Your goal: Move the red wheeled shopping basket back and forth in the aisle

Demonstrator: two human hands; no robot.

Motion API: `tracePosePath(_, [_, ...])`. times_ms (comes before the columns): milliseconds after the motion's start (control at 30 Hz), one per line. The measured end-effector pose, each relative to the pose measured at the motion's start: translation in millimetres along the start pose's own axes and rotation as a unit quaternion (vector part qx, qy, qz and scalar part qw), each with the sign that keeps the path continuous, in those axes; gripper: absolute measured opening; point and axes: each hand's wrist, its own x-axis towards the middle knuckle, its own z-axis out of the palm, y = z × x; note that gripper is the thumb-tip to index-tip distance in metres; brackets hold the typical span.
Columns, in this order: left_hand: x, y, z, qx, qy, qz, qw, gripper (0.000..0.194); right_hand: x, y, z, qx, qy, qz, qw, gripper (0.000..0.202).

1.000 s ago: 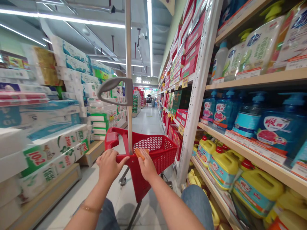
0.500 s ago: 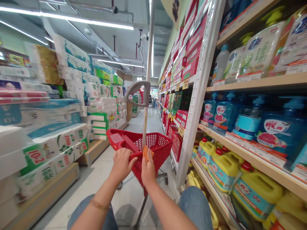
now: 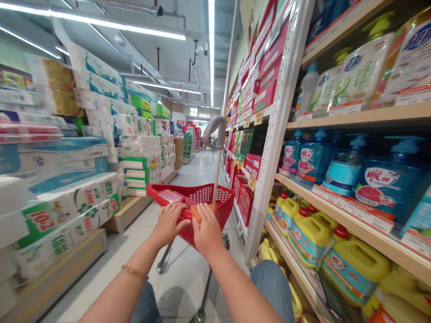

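In front of me stands a red shopping cart [image 3: 226, 217] with a perforated plastic basket. My left hand [image 3: 169, 222] is closed over the near rim of the cart, its fingers bent across the red edge and the thumb pointing right. Just beside it, my right hand [image 3: 206, 228] presses an orange cloth [image 3: 195, 214] against the same rim; part of the cloth is hidden under the fingers. A pale pole [image 3: 225, 85] with a grey loop handle [image 3: 215, 133] rises from the basket and leans right.
Stacked tissue packs [image 3: 70, 206] line the aisle on the left. On the right, shelves hold blue pump bottles [image 3: 380, 179] and yellow jugs [image 3: 353, 264]. A white perforated shelf post [image 3: 274, 116] stands close to the cart. Tiled floor [image 3: 202, 168] runs ahead.
The cart has turned slightly, and its pole now leans to the right. My right hand has tipped from upright to palm-down over the orange cloth, closer to my left hand.
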Motion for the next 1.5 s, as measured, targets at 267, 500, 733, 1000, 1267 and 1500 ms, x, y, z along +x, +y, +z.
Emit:
tracePosePath(267, [7.5, 11.3, 3.2, 0.013, 0.005, 0.018, 1.000, 0.045, -7.4, 0.9, -23.8, -0.090, -0.027, -0.065, 0.993, 0.044])
tracePosePath(500, [14.5, 3.7, -3.9, 0.050, 0.024, -0.050, 0.997, 0.060, -3.2, 14.2, -26.4, -0.101, 0.016, 0.006, 0.995, 0.041])
tracePosePath(733, [17.1, 18.3, -7.7, 0.083, 0.017, -0.057, 0.995, 0.048, -4.5, 9.6, -13.3, -0.105, -0.027, -0.065, 0.992, 0.052])
tracePosePath(1000, [25.0, -13.7, -9.4, 0.089, -0.011, -0.090, 0.992, 0.075, 10.2, 18.9, -15.3, -0.130, 0.023, 0.050, 0.990, 0.045])
tracePosePath(1267, [22.9, 0.0, -17.3, 0.102, -0.066, -0.035, 0.992, 0.038, 36.4, -13.0, 20.9, -0.102, -0.056, -0.039, 0.992, 0.054])
tracePosePath(1500, [18.0, 14.4, -19.5, 0.099, -0.037, -0.043, 0.993, 0.049, 27.1, 4.8, -16.6, -0.158, -0.036, 0.033, 0.986, 0.059])
